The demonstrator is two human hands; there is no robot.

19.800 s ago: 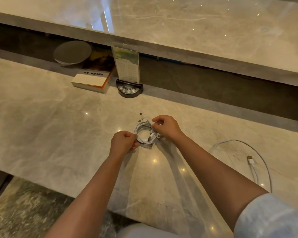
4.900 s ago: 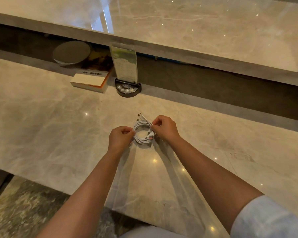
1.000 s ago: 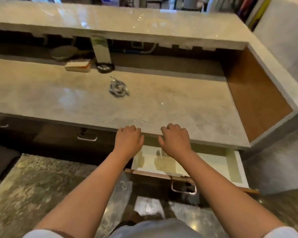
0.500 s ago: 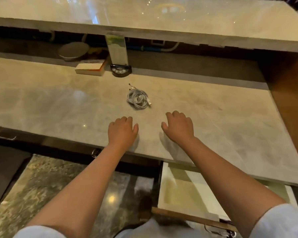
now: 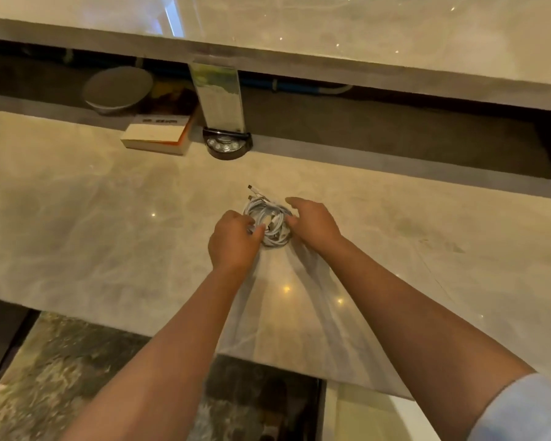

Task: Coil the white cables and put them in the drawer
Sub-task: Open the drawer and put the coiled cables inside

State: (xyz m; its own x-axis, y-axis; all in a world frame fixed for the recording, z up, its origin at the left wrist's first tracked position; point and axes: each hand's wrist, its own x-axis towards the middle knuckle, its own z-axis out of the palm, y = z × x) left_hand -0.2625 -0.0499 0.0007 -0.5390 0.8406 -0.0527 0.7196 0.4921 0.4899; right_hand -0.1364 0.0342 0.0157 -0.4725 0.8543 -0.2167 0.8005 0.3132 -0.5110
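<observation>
A person's left hand (image 5: 233,240) and right hand (image 5: 312,225) close on opposite sides of the coiled white cables (image 5: 270,225), a loose bundle with plug ends poking out beyond the fingers, resting on the marble counter (image 5: 77,218). Bare stone spreads either side; the open drawer (image 5: 363,418) shows below the near edge.

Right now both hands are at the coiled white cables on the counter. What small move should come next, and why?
Probably close both hands on the coiled cables and lift. The left hand and right hand flank the coil, which lies on the counter, and the drawer below is open.
</observation>
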